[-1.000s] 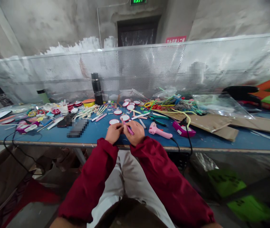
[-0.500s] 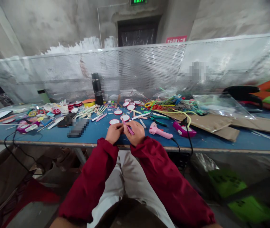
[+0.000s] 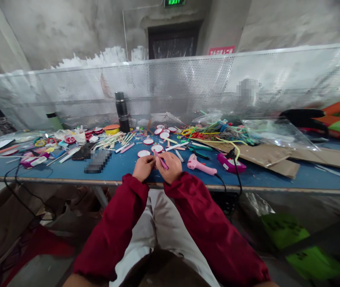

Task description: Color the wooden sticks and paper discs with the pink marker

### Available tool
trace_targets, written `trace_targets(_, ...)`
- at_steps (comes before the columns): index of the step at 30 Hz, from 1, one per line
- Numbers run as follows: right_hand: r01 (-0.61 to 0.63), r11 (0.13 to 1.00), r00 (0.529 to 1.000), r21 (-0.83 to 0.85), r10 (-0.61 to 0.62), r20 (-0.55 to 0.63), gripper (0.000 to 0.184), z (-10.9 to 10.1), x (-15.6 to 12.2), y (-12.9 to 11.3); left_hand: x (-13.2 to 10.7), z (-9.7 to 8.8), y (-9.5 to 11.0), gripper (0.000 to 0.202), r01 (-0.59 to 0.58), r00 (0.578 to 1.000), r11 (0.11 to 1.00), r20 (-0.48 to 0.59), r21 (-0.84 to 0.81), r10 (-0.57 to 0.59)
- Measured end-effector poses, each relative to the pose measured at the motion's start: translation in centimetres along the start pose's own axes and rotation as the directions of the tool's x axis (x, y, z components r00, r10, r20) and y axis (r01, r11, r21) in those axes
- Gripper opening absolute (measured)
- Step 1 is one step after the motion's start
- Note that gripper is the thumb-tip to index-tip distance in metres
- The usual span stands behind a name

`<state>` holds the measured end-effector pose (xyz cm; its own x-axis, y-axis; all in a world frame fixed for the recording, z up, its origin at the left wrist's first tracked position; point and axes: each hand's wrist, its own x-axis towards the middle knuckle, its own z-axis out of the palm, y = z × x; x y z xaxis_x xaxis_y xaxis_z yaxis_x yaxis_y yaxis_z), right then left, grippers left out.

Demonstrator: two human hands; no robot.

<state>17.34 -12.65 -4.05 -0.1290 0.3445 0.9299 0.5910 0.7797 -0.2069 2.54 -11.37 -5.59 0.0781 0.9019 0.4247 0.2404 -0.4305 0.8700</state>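
Close together at the front of the blue table, my two hands nearly meet. My right hand (image 3: 172,166) is closed around a slim pink-purple stick (image 3: 163,163), shaped like a pen, which slants up toward the left. The fingertips of my left hand (image 3: 143,167) are pinched together beside it; whatever they hold is too small to make out. Just beyond my fingers lie white discs with red rims (image 3: 157,148). A pink hot glue gun (image 3: 201,164) rests to the right of my right hand, and green-handled pliers (image 3: 199,153) lie behind it.
A black bottle (image 3: 122,111) stands at the back beside an orange-yellow spool (image 3: 111,129). Left of my hands lies a dark phone-like object (image 3: 98,161). Tangled coloured cords (image 3: 218,131), a purple device (image 3: 231,162) and cardboard (image 3: 265,155) are on the right. Perforated metal panelling (image 3: 170,87) borders the table's back.
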Motion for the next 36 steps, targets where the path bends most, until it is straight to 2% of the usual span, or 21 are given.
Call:
trace_targets(20,-0.014,1.000,1.000,0.005,0.014,-0.018,0.009,-0.10,0.05,-0.06,-0.21,-0.12,0.65,0.026,-0.001,1.000,0.997,0.025,0.076,-0.001)
trace_targets(36,-0.014,1.000,1.000,-0.007,0.014,-0.024,0.009,-0.12,0.06,0.07,-0.16,-0.11,0.57,0.026,0.005,1.000,0.999,0.019,0.052,-0.006)
